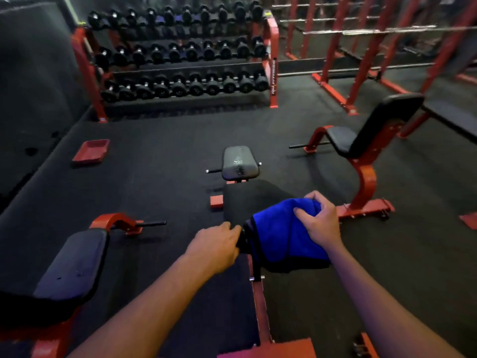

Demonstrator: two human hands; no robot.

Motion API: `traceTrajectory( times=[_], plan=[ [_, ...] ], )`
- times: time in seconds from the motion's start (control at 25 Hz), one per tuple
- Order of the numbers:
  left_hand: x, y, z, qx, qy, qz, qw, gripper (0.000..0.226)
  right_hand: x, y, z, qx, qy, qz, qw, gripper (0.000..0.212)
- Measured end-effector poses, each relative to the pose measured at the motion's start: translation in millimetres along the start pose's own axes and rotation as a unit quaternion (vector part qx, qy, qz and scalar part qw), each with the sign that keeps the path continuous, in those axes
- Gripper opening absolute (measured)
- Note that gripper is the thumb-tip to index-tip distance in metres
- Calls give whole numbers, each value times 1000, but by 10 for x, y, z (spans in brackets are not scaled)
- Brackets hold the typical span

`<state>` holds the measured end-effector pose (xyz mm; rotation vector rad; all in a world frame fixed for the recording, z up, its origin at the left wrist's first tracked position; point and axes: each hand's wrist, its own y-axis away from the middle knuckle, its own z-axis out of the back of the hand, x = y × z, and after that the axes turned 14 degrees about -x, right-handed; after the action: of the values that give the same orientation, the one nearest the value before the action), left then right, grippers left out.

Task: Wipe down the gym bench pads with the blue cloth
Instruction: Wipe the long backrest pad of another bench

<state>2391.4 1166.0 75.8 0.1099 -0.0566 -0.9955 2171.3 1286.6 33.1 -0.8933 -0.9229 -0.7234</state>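
There is one view only — a wide-angle camera on the person's head. It looks forward and down, close above the bench back pad (247, 197), with the dumbbell rack (180, 63) far ahead.

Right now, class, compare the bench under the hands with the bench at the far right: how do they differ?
The near bench has the blue cloth draped over its backrest; the far right bench is bare. Both hands, left hand and right hand, are at the near bench; nobody touches the far one. The near bench's seat looks grey and scuffed; the far bench's looks plain black. Both have red frames.
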Motion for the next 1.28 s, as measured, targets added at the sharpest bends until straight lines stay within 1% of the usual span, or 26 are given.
traceTrajectory(
  times=[0.12,0.2,0.32,0.4,0.48,0.56,0.68,0.76,0.84,0.88,1.0,1.08,1.16,1.24,1.28],
  plan=[
    [189,-35,46,7,9,-43,999,39,124,52,-35,-32,13,-17,999,20],
    [272,-91,59,8,29,-61,998,37,217,89,-39,-47,18,-58,997,18],
    [400,-144,19,5,49,-117,992,36,309,195,-58,-108,22,-104,988,16],
    [567,-212,-87,-7,68,-168,983,42,301,338,-95,-169,-2,-154,973,15],
    [734,-277,-175,-29,95,-210,973,49,294,546,-125,-235,-43,-211,948,13],
    [877,-368,-213,-39,113,-249,961,52,399,790,-173,-304,-72,-245,918,11],
    [969,-470,-211,-38,127,-311,941,54,672,1093,-274,-413,-95,-240,874,14],
    [1040,-557,-223,-39,135,-351,926,56,924,1212,-370,-478,-77,-209,849,18],
    [1114,-686,-237,-38,158,-377,912,54,1143,1271,-456,-523,-40,-164,836,16],
    [1142,-748,-234,-24,172,-382,908,52,1235,1302,-479,-541,-25,-153,827,15],
    [1204,-956,-164,24,198,-395,897,41,1431,1315,-496,-577,8,-134,806,16],
    [1203,-1155,-115,58,225,-396,888,28,1456,1288,-499,-609,32,-137,781,17],
    [1173,-1347,-133,86,258,-389,880,21,1387,1217,-481,-637,57,-129,758,19],
    [1100,-1542,-210,91,273,-406,867,28,1207,1093,-464,-637,93,-134,754,20],
    [1044,-1625,-265,92,279,-413,862,36,1107,1024,-483,-616,123,-138,766,20]
  ],
)
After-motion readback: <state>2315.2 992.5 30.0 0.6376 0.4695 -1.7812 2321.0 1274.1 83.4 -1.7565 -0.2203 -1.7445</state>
